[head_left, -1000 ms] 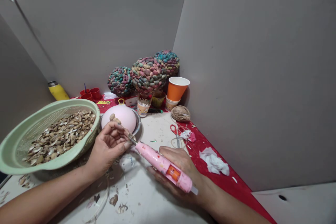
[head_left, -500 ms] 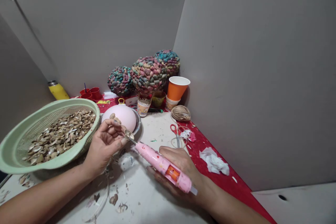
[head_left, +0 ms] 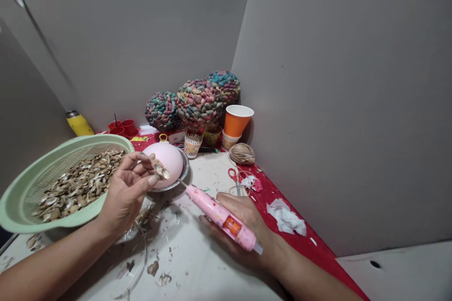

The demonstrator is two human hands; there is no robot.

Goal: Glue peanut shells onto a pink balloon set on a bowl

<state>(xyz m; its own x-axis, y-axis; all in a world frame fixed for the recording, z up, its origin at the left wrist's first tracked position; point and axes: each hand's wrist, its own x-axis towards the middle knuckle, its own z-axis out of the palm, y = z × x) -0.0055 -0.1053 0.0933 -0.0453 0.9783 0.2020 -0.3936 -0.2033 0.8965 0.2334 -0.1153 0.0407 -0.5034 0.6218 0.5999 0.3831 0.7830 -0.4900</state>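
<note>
My left hand (head_left: 129, 188) pinches a peanut shell (head_left: 160, 170) between thumb and fingertips, its pale hollow side showing. My right hand (head_left: 243, 225) is wrapped round a pink glue gun (head_left: 212, 207), with a clear glue stick poking from its back end. The metal nozzle points up and left, a short gap away from the shell. Just behind the shell, a pink balloon (head_left: 169, 157) rests in a round metal bowl (head_left: 186, 169), partly covered by my left fingers. A green colander (head_left: 122, 143) heaped with peanut shells (head_left: 81, 183) stands to the left of my left hand.
Several multicoloured shell-covered balls (head_left: 199, 103) stand at the back beside an orange cup (head_left: 236, 121). Twine (head_left: 242, 153), red-handled scissors (head_left: 233, 176) and crumpled tissue (head_left: 286, 216) lie to the right. Grey walls (head_left: 335, 103) close in the table; a white cord (head_left: 141, 263) trails at the front.
My left hand has drawn back to the left with the shell, away from the nozzle. The glue gun stays nearly in place in my right hand.
</note>
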